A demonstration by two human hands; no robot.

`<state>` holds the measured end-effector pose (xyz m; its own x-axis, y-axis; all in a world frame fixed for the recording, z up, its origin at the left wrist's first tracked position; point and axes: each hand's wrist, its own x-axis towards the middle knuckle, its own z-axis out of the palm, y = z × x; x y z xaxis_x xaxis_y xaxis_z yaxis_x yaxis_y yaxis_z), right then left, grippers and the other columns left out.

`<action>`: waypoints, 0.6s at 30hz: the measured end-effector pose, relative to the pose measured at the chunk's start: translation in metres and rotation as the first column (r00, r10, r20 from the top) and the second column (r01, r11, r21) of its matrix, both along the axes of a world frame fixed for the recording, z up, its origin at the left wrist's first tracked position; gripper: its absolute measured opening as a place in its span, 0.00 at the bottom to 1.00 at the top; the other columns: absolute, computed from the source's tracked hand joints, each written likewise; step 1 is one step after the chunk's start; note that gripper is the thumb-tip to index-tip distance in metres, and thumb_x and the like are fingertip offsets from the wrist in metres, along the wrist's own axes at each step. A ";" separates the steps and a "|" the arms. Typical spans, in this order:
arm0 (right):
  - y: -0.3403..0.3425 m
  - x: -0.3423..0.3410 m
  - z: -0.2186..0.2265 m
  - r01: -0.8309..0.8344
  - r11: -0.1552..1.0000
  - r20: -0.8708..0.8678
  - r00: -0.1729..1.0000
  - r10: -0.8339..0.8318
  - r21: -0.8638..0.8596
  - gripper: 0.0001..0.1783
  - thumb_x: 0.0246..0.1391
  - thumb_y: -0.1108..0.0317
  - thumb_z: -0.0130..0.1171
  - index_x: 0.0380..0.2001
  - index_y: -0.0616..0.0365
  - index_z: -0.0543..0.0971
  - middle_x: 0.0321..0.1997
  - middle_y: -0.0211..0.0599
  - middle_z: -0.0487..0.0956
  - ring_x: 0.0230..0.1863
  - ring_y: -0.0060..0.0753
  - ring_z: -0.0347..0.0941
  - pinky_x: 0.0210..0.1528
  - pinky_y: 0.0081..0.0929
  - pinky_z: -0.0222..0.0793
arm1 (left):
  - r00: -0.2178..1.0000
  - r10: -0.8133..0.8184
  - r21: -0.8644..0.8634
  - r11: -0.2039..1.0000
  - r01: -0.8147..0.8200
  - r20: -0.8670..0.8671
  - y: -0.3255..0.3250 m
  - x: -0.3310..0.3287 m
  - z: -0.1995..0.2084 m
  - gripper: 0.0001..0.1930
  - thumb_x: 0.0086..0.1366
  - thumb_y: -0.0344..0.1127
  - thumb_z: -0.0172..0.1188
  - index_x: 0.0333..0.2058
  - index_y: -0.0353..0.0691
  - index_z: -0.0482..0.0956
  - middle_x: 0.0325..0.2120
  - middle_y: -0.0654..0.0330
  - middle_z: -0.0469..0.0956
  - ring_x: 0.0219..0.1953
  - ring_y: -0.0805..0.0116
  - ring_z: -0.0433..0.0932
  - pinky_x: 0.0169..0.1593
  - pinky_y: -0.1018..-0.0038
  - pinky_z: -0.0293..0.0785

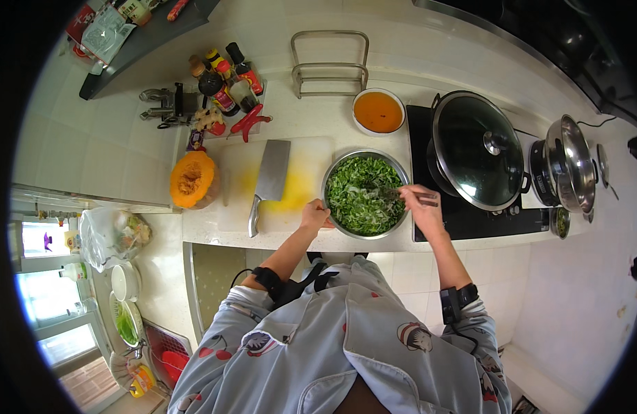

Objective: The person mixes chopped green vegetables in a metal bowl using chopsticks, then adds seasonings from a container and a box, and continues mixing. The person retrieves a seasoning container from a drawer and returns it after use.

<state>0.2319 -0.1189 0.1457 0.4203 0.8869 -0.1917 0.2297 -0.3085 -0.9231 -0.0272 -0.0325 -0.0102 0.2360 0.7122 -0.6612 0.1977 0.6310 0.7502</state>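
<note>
A round steel bowl [325, 181] full of chopped green leaves [363, 196] with pale shreds among them stands on the counter in front of me. My left hand [315, 215] is closed on the bowl's left rim. At the opposite rim, my right hand [423, 207] grips dark chopsticks [433, 200], their lower ends down in the leaves. To the left, a cleaver [273, 170] lies on a white cutting board [311, 155] stained yellow. A cut orange pumpkin [193, 181] sits at the board's left side.
Behind the bowl are a bowl of orange liquid [378, 112] and a metal rack [330, 63]. On the right, a lidded pan [477, 148] covers much of the black stove [456, 224], with a steel basin [570, 162] beyond. Sauce bottles [222, 86] and red chilies [246, 123] stand back left.
</note>
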 end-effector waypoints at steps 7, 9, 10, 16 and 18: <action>0.042 0.037 -0.009 -0.216 0.955 0.153 0.970 0.187 0.205 0.11 0.55 0.66 0.57 0.32 0.65 0.80 0.29 0.37 0.81 0.28 0.22 0.75 0.32 0.19 0.69 | 0.999 0.054 0.012 0.998 -0.054 0.006 -0.002 0.001 0.002 0.10 0.58 0.20 0.54 0.22 0.35 0.64 0.17 0.51 0.72 0.18 0.58 0.78 0.20 0.64 0.82; 0.031 0.038 -0.014 -0.027 0.998 0.095 0.995 0.022 0.050 0.11 0.54 0.66 0.58 0.31 0.65 0.81 0.26 0.36 0.80 0.25 0.20 0.74 0.29 0.18 0.68 | 0.997 0.077 -0.014 0.997 -0.077 0.008 -0.003 0.002 0.001 0.10 0.58 0.20 0.54 0.21 0.35 0.63 0.17 0.51 0.72 0.18 0.58 0.78 0.19 0.64 0.82; 0.019 0.039 -0.014 0.101 0.993 0.088 0.991 -0.096 -0.062 0.11 0.54 0.65 0.58 0.31 0.64 0.81 0.25 0.35 0.80 0.23 0.20 0.73 0.27 0.18 0.68 | 0.998 0.069 0.026 0.997 -0.068 -0.004 -0.004 0.003 0.000 0.10 0.58 0.20 0.54 0.21 0.35 0.63 0.17 0.51 0.73 0.18 0.57 0.79 0.19 0.64 0.81; -0.003 -0.014 -0.021 0.047 0.998 -0.188 0.981 -0.039 0.038 0.13 0.53 0.62 0.60 0.30 0.65 0.81 0.24 0.34 0.80 0.20 0.19 0.71 0.23 0.17 0.68 | 0.999 0.036 0.068 0.997 -0.034 -0.033 -0.005 0.003 0.000 0.10 0.58 0.20 0.54 0.21 0.35 0.63 0.17 0.50 0.73 0.18 0.57 0.79 0.18 0.64 0.81; 0.011 -0.012 -0.014 0.033 0.999 -0.131 0.991 -0.028 0.040 0.14 0.53 0.62 0.60 0.31 0.64 0.81 0.23 0.32 0.79 0.19 0.19 0.70 0.23 0.18 0.67 | 0.999 0.051 0.030 0.998 -0.050 -0.016 -0.005 0.003 0.001 0.10 0.57 0.20 0.55 0.21 0.35 0.63 0.17 0.50 0.74 0.18 0.57 0.79 0.18 0.65 0.81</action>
